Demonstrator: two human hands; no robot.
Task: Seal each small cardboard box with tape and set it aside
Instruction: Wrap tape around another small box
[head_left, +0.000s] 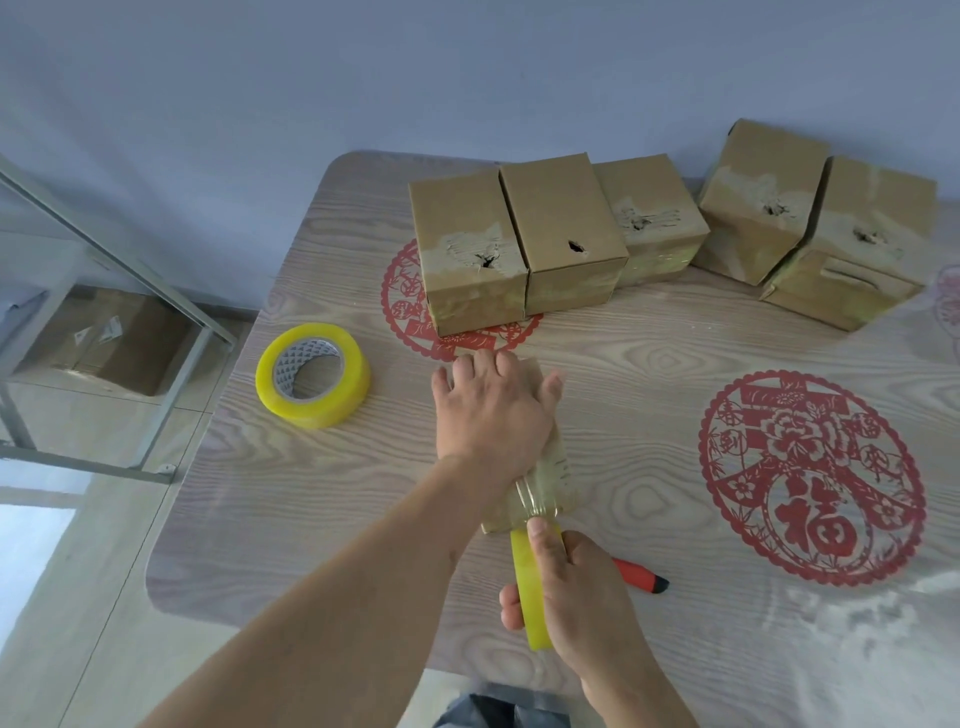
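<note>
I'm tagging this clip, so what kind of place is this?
Probably a home or small packing spot: a wood-grain table with red paper-cut decals, taped cardboard boxes and a metal shelf nearby.

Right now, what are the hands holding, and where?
The right hand grips a yellow tape roll around its rim. The left hand presses flat on top of the small box, not gripping it.
</note>
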